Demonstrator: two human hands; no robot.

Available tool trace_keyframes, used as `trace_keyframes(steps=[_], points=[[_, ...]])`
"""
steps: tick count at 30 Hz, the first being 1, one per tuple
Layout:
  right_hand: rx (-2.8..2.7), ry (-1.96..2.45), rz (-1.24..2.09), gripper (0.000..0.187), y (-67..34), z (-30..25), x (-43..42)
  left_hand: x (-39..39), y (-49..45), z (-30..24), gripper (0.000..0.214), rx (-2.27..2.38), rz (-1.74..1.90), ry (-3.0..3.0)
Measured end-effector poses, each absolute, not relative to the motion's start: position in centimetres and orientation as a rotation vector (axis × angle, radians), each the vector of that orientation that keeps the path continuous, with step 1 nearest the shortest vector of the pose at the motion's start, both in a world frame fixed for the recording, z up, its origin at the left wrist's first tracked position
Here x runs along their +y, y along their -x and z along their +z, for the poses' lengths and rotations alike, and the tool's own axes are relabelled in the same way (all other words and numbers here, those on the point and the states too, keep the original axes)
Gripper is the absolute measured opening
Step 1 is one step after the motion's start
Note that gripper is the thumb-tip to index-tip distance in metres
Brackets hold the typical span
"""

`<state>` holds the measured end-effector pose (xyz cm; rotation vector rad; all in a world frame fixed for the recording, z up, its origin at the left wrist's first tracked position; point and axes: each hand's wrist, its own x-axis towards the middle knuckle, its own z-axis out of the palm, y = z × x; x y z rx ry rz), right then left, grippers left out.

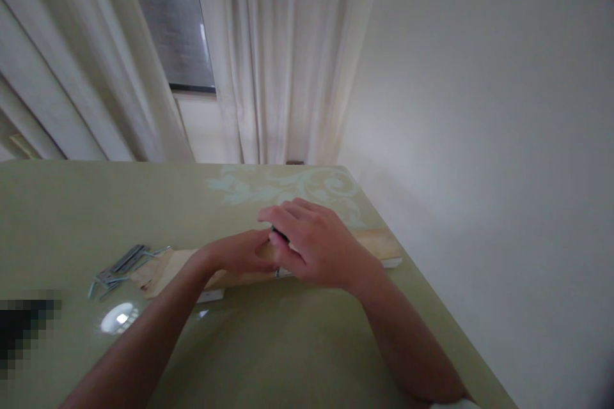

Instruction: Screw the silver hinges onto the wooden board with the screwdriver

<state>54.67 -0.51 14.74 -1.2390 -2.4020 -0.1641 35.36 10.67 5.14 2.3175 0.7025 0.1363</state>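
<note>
A long pale wooden board (377, 244) lies across the table below both hands. My left hand (242, 252) rests on its middle part, thumb and fingers bent around it, with the fingertips partly hidden by my right hand. My right hand (319, 246) is closed over the same spot, gripping a small dark object (279, 234) between thumb and fingers; most of it is covered. Just below the fingers a small shiny metal piece (277, 273) shows at the board's near edge. White blocks (211, 296) show under the board near both ends.
Grey metal hardware and thin rods (125, 262) lie by the board's left end. The glossy green table (297, 345) has its right edge near the wall (480, 140). Curtains (297, 57) and a window (167, 19) stand behind. A pixelated dark shape (22, 326) is at left.
</note>
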Motion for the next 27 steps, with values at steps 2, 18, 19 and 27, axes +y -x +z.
trace_keyframes(steps=[2, 18, 19, 27], points=[[-2.427, 1.168, -0.191, 0.026, -54.5, 14.7, -0.5, 10.5, -35.5, 5.5, 0.032, 0.623, 0.094, -2.288], [-2.309, 1.406, -0.263, 0.026, -55.1, 14.7, -0.1, 11.5, -35.0, 3.8, 0.036, 0.624, 0.112, -2.306], [-2.335, 1.326, -0.214, 0.021, -55.1, 14.8, -0.2, 11.5, -35.0, 3.7, 0.039, 0.631, 0.133, -2.313], [-2.34, 1.313, -0.243, 0.031, -55.5, 15.0, -0.5, 11.6, -35.0, 3.7, 0.04, 0.594, 0.12, -2.279]])
